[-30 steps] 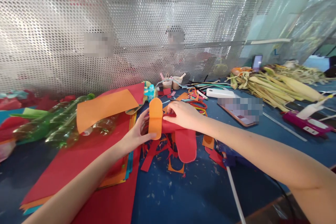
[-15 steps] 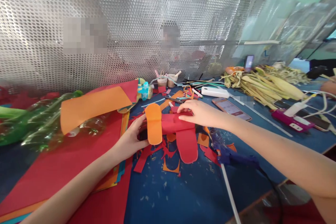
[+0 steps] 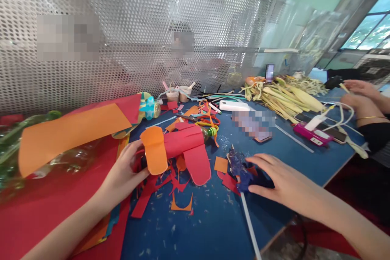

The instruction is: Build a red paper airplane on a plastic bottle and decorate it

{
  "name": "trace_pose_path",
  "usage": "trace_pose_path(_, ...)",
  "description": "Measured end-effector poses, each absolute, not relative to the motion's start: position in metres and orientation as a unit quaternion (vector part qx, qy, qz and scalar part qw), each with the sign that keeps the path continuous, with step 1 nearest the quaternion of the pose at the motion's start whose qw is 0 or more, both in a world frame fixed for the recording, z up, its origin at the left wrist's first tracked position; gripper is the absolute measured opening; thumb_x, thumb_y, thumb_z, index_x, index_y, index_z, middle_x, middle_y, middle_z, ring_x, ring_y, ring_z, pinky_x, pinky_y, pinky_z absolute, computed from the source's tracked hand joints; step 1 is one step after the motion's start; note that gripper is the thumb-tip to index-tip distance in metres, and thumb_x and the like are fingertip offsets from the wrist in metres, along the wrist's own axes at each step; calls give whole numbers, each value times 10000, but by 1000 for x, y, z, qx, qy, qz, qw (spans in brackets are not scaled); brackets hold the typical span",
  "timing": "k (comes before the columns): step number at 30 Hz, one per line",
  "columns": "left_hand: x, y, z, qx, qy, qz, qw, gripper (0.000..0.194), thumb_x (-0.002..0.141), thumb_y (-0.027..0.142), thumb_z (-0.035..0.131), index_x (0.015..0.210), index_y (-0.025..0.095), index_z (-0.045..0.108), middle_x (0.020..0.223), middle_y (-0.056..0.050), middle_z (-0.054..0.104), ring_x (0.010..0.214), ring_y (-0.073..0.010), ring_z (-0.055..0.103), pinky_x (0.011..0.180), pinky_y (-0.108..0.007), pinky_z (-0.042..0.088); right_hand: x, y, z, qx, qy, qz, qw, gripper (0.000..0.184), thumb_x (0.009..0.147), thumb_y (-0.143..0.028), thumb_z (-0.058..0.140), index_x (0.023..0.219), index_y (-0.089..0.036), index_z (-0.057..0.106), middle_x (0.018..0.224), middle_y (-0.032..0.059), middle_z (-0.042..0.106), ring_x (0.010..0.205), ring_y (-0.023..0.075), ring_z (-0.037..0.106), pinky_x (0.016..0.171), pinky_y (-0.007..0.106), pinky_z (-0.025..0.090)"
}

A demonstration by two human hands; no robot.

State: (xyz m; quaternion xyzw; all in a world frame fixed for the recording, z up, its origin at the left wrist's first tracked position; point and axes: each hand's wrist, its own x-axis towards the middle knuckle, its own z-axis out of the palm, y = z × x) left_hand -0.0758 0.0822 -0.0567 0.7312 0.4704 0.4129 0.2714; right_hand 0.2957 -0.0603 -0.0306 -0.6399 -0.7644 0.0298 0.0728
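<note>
My left hand (image 3: 129, 166) grips the tail end of a plastic bottle model plane (image 3: 184, 140), its fingers partly hidden behind an orange tail piece (image 3: 154, 150). Red paper wraps the bottle's body, a rounded red wing (image 3: 198, 164) slants toward me, and the green cap (image 3: 211, 131) points right. Fingers apart, my right hand (image 3: 271, 176) reaches around the handle of a blue glue gun (image 3: 243, 168); whether it touches is unclear. A white glue stick (image 3: 250, 225) sticks out of the gun toward the front edge.
Red and orange paper scraps (image 3: 181, 203) litter the blue table. Large paper sheets (image 3: 73, 134) and green plastic bottles (image 3: 12, 150) lie left. Scissors (image 3: 187, 118), a phone (image 3: 263, 135), a purple power strip (image 3: 313, 134) and dried husks (image 3: 283, 99) lie beyond. Another person's hands (image 3: 364, 93) are at right.
My right hand has left the bottle plane and moved right and toward me, to the glue gun. My left hand still holds the plane. The view has turned rightward.
</note>
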Motion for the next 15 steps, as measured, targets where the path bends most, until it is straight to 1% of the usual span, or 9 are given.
trace_pose_path(3,-76,83,-56,720,462,412,313,536,769,408,665,1245,235,491,1347,-112,498,1187,-301,525,983,-510,444,295,-72,-53,-612,-786,3,88,580,861,-556,538,1306,-185,512,1291,151,558,1148,312,567,946,490,500)
trace_pose_path(5,-76,83,-55,706,468,412,336,591,798,434,646,1300,208,431,1351,-140,499,1179,-307,532,962,-543,448,295,-74,-60,-605,-789,-13,101,492,905,-496,499,1295,-196,525,1254,141,584,1121,302,585,930,475,514)
trace_pose_path(8,-77,84,-53,686,484,404,363,679,736,544,672,1284,229,425,1317,-121,561,1185,-311,544,987,-508,449,300,-69,-59,-598,-791,-13,131,400,960,-431,406,1274,-215,526,1229,126,592,1127,265,589,953,413,509)
trace_pose_path(9,-78,84,-52,679,491,405,367,702,704,587,678,1268,250,431,1319,-104,569,1202,-312,535,1001,-485,447,303,-65,-56,-595,-791,-16,141,401,966,-433,387,1276,-216,517,1234,127,586,1134,262,585,962,408,503)
trace_pose_path(11,-79,85,-52,667,500,411,370,737,653,659,674,1249,299,432,1348,-74,558,1235,-308,510,1021,-450,440,308,-54,-50,-592,-790,-37,155,411,974,-434,350,1275,-200,505,1226,144,581,1127,274,587,960,438,497)
trace_pose_path(13,-79,85,-51,661,503,417,369,759,654,669,667,1266,293,425,1366,-88,540,1238,-311,506,1028,-481,426,312,-39,-44,-589,-791,-50,158,409,978,-417,331,1268,-184,500,1217,159,579,1142,285,575,965,465,483)
trace_pose_path(15,-78,84,-51,661,504,417,368,746,689,618,675,1286,244,428,1354,-127,540,1221,-317,519,1025,-539,408,314,-23,-42,-583,-797,-44,147,392,978,-405,333,1252,-183,506,1222,161,573,1158,285,559,969,473,474)
